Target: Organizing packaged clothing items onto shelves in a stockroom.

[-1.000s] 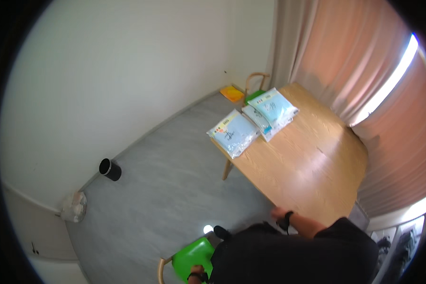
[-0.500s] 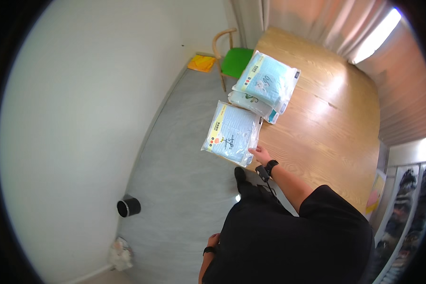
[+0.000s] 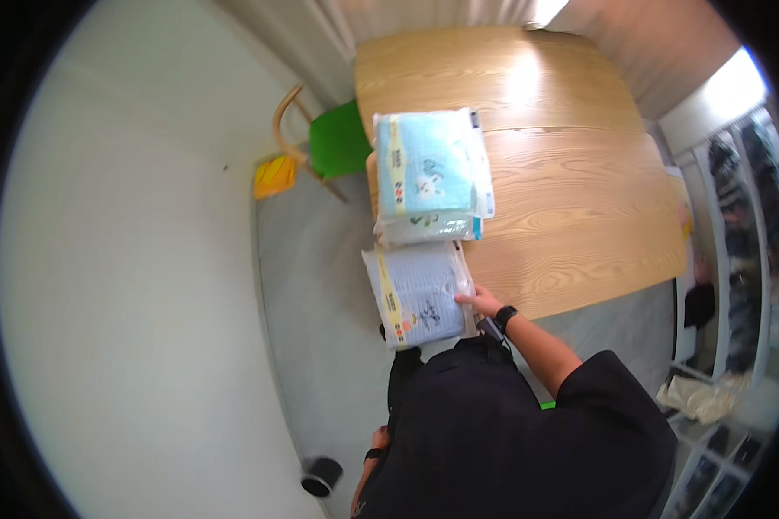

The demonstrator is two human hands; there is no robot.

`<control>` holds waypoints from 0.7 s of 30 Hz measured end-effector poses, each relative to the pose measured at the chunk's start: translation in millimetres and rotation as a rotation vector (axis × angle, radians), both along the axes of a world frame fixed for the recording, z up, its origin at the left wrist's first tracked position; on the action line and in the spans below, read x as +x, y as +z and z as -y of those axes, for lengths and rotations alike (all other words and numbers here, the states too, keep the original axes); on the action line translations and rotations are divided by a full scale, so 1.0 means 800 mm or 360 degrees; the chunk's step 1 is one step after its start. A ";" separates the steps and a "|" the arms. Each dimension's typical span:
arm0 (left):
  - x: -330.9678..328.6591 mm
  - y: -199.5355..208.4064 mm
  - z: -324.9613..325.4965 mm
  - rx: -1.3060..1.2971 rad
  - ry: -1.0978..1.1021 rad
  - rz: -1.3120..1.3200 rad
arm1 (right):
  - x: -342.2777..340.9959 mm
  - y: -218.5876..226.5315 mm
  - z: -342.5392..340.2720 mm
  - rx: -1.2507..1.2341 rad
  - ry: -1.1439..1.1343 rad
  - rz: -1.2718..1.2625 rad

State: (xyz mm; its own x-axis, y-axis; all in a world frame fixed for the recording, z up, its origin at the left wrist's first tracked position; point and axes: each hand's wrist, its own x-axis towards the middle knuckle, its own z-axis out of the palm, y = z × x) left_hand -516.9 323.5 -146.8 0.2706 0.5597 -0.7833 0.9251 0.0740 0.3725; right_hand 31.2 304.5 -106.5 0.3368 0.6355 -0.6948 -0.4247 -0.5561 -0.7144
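Note:
My right hand (image 3: 476,300) pinches the right edge of a clear plastic package of folded pale-blue cloth (image 3: 420,294), thumb on top. This package has a yellow strip and a small printed picture, and sits at the table's near left corner, partly over the floor. Whether the table bears any of its weight I cannot tell. Just beyond it lies a stack: a light-blue cloth package (image 3: 428,164) on top of a pale one with a green print (image 3: 424,229). My left hand (image 3: 381,437) hangs low beside my body, its fingers mostly hidden.
The wooden table (image 3: 571,190) stretches away to the right. A green-seated chair (image 3: 337,138) stands at its left, near a yellow flat item (image 3: 274,176) by the wall. A black bin (image 3: 322,477) is on the floor at lower left. Shelves (image 3: 753,242) line the right side.
My view has turned right, so the table and packages appear shifted left and rotated. My right hand still grips the same package's edge. The left hand remains low at my side.

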 end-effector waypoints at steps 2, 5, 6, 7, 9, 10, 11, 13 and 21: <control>0.014 0.025 -0.099 -0.0092 -0.0228 0.0027 | -0.025 -0.018 0.005 0.0073 -0.0149 0.0044; 0.041 0.010 -0.214 -0.0263 0.0100 0.0088 | -0.064 -0.021 0.009 0.0148 -0.0342 0.0040; 0.049 0.003 -0.249 -0.0344 0.0685 0.0141 | -0.079 -0.014 0.009 0.0197 -0.0389 0.0161; 0.059 -0.012 -0.293 -0.0327 0.0461 0.0144 | -0.095 -0.007 0.008 0.0233 -0.0437 0.0286; 0.078 -0.031 -0.352 -0.0358 0.0198 0.0173 | -0.122 0.011 0.017 0.0203 -0.0532 0.0582; 0.090 -0.033 -0.373 -0.0385 0.0167 0.0199 | -0.134 0.047 0.013 0.0100 -0.0547 0.0612; 0.097 -0.039 -0.390 -0.0422 0.0232 0.0247 | -0.143 0.084 0.003 0.0010 -0.0564 0.0644; 0.129 -0.053 -0.415 -0.0419 0.0128 0.0305 | -0.159 0.140 -0.002 -0.0226 -0.0433 0.0960; 0.307 0.101 -0.408 -0.0513 -0.0550 0.1308 | -0.247 0.308 0.023 -0.0292 0.0027 0.2060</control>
State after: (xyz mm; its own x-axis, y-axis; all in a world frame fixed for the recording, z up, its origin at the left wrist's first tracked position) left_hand -271.4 649.6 -66.3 0.9165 0.1351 -0.3765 0.3720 0.0580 0.9264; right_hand -166.6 286.5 139.8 0.8152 0.5772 0.0485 0.5168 -0.6870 -0.5107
